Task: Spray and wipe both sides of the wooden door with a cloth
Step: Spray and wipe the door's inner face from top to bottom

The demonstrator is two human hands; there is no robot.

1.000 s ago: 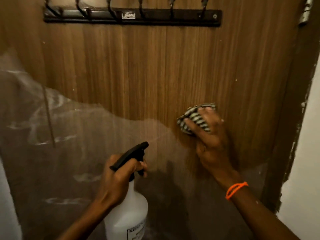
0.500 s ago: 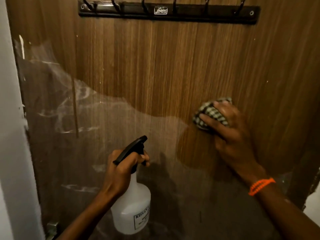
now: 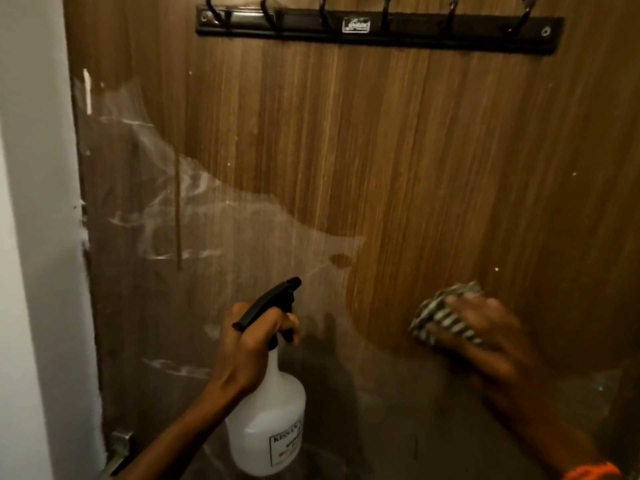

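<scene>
- I'm looking straight at the wooden door (image 3: 398,161), which is filling nearly the whole view, its grain running vertically.
- My left hand (image 3: 249,344) is gripping the neck of the spray bottle (image 3: 268,420) in front of the door's lower middle, fingers curled tight around the black trigger head (image 3: 270,303), with the forefinger wrapped over the trigger.
- The nozzle is pointing up and to the right at the door, and a thin mist streak is running from it to a small dark wet spot (image 3: 341,259) on the wood.
- The bottle is translucent white, hanging upright below my fist, with a printed label (image 3: 287,445) facing me; I can't read the label fully.
- My right hand (image 3: 485,330) is pressing the checked cloth (image 3: 446,313) flat against the door, low on its right side, well below the hook rail.
- That hand is motion-blurred; the fingers are lying over the bunched cloth, roughly side by side, but I cannot tell how tightly they are closing.
- A clear plastic film (image 3: 180,271) is covering the door's lower left, wrinkled and catching light.
- A black hook rail (image 3: 377,32) is sitting across the top of the door.
- A white wall (image 3: 34,237) is bordering the door's left edge.
- An orange wristband (image 3: 592,472) is showing at the bottom right corner, on my right wrist.
</scene>
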